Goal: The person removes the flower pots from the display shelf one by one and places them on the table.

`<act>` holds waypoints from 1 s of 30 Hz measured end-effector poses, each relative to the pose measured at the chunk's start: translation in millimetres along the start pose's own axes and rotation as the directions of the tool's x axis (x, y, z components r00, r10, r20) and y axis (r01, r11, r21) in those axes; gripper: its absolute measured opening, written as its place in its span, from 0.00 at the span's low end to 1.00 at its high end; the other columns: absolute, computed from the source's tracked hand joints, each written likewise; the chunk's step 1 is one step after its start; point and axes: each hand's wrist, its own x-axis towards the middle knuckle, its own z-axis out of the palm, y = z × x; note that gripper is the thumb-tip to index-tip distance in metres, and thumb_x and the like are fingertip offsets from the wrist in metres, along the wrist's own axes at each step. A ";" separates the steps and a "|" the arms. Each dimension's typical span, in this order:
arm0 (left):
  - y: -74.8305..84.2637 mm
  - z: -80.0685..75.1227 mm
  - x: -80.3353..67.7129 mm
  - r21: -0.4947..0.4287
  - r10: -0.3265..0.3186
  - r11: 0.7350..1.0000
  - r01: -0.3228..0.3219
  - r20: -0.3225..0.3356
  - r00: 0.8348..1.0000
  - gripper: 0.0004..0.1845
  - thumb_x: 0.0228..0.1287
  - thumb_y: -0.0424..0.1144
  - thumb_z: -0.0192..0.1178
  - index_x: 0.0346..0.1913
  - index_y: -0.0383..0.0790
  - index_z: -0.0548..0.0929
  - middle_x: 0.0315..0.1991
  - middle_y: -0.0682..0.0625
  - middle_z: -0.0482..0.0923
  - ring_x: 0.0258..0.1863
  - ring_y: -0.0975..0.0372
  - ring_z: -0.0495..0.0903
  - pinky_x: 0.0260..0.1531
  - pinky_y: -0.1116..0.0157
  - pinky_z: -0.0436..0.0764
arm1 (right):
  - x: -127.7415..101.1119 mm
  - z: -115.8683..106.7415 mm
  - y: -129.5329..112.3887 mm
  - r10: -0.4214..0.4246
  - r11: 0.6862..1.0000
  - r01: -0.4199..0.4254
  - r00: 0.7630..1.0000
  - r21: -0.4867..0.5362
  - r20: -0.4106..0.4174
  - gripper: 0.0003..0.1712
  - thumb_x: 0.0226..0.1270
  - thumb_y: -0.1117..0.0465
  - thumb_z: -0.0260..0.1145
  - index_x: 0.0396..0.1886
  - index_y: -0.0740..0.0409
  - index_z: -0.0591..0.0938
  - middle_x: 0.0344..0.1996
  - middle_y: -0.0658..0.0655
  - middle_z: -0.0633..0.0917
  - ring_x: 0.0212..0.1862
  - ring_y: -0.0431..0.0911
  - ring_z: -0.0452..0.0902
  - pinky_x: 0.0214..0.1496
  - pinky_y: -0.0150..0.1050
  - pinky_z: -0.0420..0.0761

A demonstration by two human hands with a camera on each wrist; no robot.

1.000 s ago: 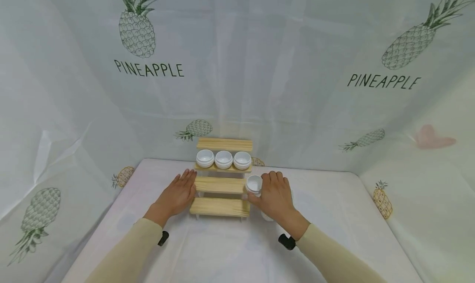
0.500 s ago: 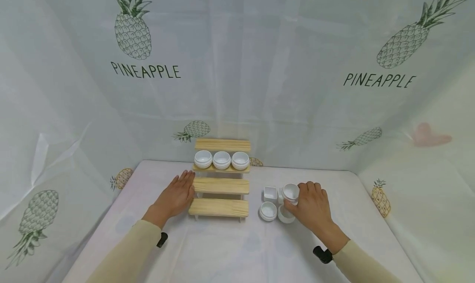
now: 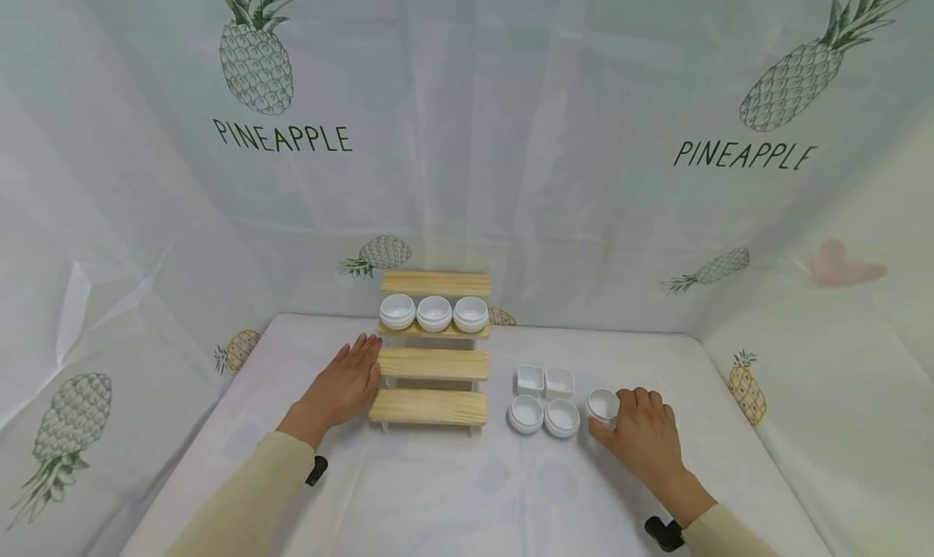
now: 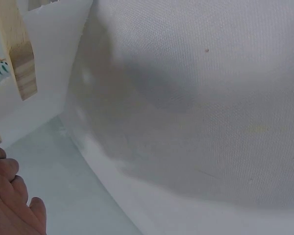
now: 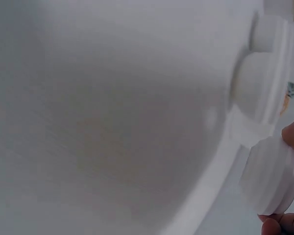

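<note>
At the right of the table my right hand (image 3: 645, 439) pinches a small white round bowl (image 3: 602, 407) between thumb and fingers. In the right wrist view this ribbed bowl (image 5: 270, 176) shows from the side, thumb and fingertips at its rim. My left hand (image 3: 341, 388) lies with its fingers extended along the left side of a stepped wooden display stand (image 3: 428, 407). On one of its upper tiers sits a row of three white round bowls (image 3: 434, 314). The left wrist view shows the fingers (image 4: 7, 169) beside a wooden slat (image 4: 22, 63).
Between the stand and my right hand are two square white dishes (image 3: 544, 382), with two white round bowls (image 3: 543, 417) in front of them. A white cloth (image 3: 438, 492) covers the table. Pineapple-print curtains (image 3: 511, 135) surround the back and sides.
The right hand has carried its bowl from the stand's right side, past the loose dishes, to the right and nearer the front. My left hand stays beside the stand.
</note>
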 end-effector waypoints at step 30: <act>-3.7 6.2 3.8 0.018 -0.012 1.000 0.012 -0.008 1.000 0.33 0.87 0.46 0.31 0.83 0.27 0.55 0.84 0.35 0.55 0.84 0.43 0.52 0.83 0.43 0.54 | -21.1 16.3 -1.5 0.042 0.997 -0.049 0.992 0.055 0.122 0.34 0.49 0.44 0.81 0.41 0.70 0.83 0.30 0.60 0.78 0.35 0.57 0.73 0.32 0.51 0.75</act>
